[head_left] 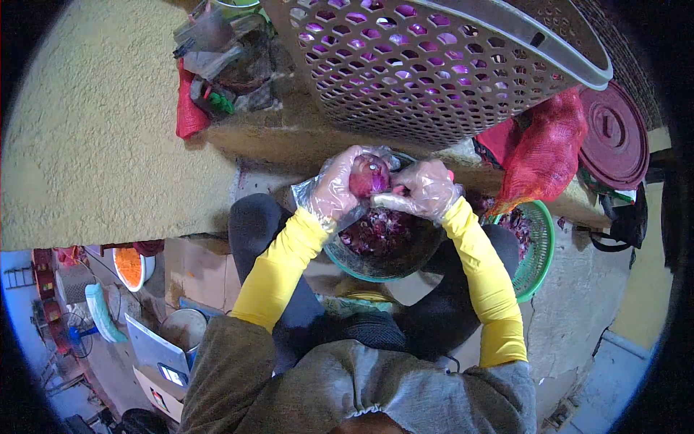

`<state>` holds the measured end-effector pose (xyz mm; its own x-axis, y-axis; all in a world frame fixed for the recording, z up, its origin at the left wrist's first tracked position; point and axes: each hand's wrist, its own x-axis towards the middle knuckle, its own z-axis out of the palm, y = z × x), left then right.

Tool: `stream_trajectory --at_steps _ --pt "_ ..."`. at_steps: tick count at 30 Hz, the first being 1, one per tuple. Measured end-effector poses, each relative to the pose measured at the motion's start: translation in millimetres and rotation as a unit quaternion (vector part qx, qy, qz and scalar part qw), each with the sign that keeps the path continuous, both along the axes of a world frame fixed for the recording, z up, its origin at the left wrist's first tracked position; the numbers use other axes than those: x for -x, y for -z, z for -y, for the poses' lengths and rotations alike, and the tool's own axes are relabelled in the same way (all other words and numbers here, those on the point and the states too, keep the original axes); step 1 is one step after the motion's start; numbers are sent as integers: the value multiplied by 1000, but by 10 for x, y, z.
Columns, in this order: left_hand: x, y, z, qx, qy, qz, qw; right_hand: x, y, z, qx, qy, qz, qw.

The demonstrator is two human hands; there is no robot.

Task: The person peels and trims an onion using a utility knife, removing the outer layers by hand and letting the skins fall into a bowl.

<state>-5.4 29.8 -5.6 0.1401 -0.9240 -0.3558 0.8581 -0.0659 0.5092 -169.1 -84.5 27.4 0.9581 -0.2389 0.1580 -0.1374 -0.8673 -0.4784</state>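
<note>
A peeled-looking red onion [369, 176] is held in my left hand [336, 184], which wears a clear plastic glove and a yellow sleeve. My right hand [426, 189], gloved the same way, is closed beside the onion, and a small reddish-pink piece of a handle shows past its fingers; the rest of that tool is hidden. Beneath both hands, a dark round basin with a teal rim [383, 278] holds purple onion skins [376, 233].
A large perforated basket [434, 119] of onions stands ahead. To the right are a red mesh sack [546, 155], a maroon lid [613, 135] and a green basket [546, 271] with skins. Bags [217, 58] lie at the upper left; a bowl of orange pieces [130, 267] is lower left.
</note>
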Motion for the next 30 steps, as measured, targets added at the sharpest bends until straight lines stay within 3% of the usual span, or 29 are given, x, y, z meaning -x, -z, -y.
stream_trajectory --at_steps 2,3,5,12,13,14,16,18,21,24,27,30 --pt "54 -91 -48 14 -16 137 990 9 -51 -36 -3 -2 -3 1000" --pt "28 -77 -39 13 -15 138 990 12 -61 -60 -4 -2 -3 1000" --pt "-76 -33 19 2 5 -124 992 24 -72 -105 8 -42 -68 997" --pt "-228 -48 121 -90 -85 -176 977 21 3 -244 46 -75 -166 982" --pt "-167 -44 102 -60 -99 -90 989 31 51 -224 20 -55 -126 990" --pt "-176 -43 108 -60 -99 -89 989 18 70 -208 20 -55 -126 990" --pt "-181 -35 110 -57 -79 -208 973 -7 114 -177 16 2 -126 992" --pt "-165 -23 114 -56 -74 -209 974 -34 137 -143 15 13 -100 995" --pt "-151 1 134 -52 -65 -209 974 -25 38 -103 25 -1 -164 986" --pt "-156 33 159 -61 -96 -191 975 -17 -21 -93 -32 1 -131 991" --pt "-129 50 170 -44 -83 -223 970 3 -28 -130 -62 106 -38 992" --pt "-56 69 158 16 -60 -178 982 -45 35 -196 -117 176 65 975"
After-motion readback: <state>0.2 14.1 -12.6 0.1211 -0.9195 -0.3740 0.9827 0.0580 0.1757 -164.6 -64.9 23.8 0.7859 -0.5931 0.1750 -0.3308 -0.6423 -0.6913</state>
